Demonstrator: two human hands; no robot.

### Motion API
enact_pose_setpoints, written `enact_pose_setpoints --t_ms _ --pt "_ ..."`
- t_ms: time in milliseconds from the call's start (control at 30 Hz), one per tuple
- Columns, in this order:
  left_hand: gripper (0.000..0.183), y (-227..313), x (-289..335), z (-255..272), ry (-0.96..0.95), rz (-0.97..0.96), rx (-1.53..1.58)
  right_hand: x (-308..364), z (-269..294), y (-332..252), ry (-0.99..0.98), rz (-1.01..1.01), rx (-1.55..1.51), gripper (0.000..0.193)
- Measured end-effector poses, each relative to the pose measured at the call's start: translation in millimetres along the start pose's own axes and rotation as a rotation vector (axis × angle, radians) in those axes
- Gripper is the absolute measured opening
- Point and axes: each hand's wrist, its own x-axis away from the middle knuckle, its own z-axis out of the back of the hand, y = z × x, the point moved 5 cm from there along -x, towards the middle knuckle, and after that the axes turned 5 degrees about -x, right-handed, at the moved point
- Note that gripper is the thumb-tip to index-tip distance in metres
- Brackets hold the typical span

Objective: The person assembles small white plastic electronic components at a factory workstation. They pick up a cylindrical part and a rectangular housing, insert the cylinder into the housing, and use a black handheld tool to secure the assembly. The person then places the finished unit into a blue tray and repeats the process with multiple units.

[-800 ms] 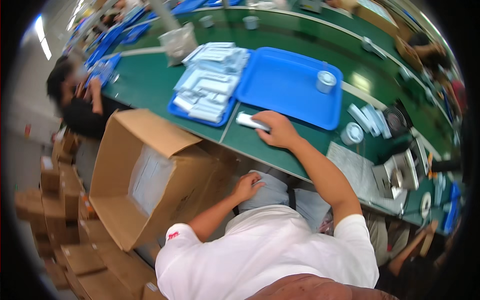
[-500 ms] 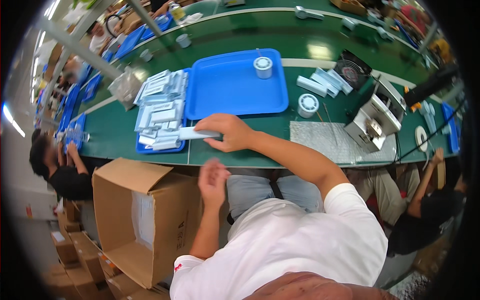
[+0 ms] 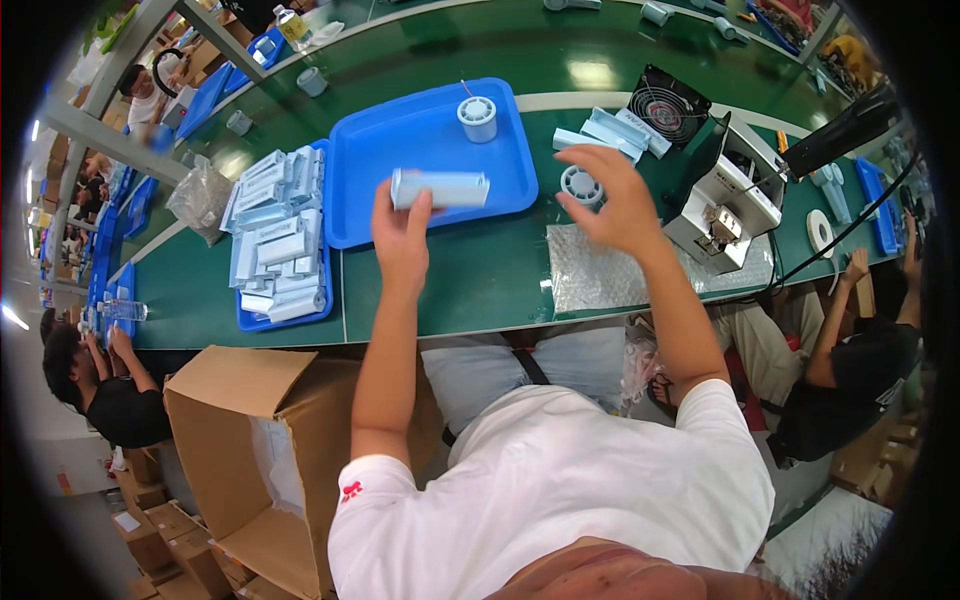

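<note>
My left hand (image 3: pixel 402 235) is closed round one end of a pale blue plastic handle shell (image 3: pixel 455 189), held level above the near edge of a large blue tray (image 3: pixel 400 225). My right hand (image 3: pixel 618 205) is open, thumb and fingers apart, over a round pale blue vented motor housing (image 3: pixel 581 186) on the bench; I cannot tell whether it touches it. A second vented housing (image 3: pixel 477 120) stands upright in the large tray. Left of it, a smaller blue tray (image 3: pixel 283 322) is heaped with similar shells (image 3: pixel 280 245).
Several loose shells (image 3: pixel 610 133) lie near a black fan (image 3: pixel 668 103). A white metal bench machine (image 3: pixel 728 215) stands at the right beside bubble wrap (image 3: pixel 600 275). A clear plastic bag (image 3: pixel 203 200) sits left; an open cardboard box (image 3: pixel 300 430) is below the bench. Co-workers sit on both sides.
The shell has passed from my right hand to my left and risen over the large tray. My right hand has moved right, opening above the housing. The view has shifted slightly.
</note>
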Motion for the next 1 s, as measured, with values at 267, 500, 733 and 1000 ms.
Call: enact_pose_setpoints --t_ms 267,500,733,1000 --pt "0.043 -22 -75 -61 -0.185 -0.149 0.035 11 -9 41 -0.272 -0.205 -0.04 0.059" --pt "0.043 -41 -55 -56 -0.279 -0.111 0.004 -2 5 57 -0.077 -0.396 -0.525 0.058" --pt "0.04 6 -82 -65 -0.197 -0.225 0.083 -98 21 24 0.005 -0.237 -1.329 0.062" --pt "0.035 90 -125 -95 0.111 -0.415 0.261 -145 6 -25 -0.032 -0.104 -1.243 0.087"
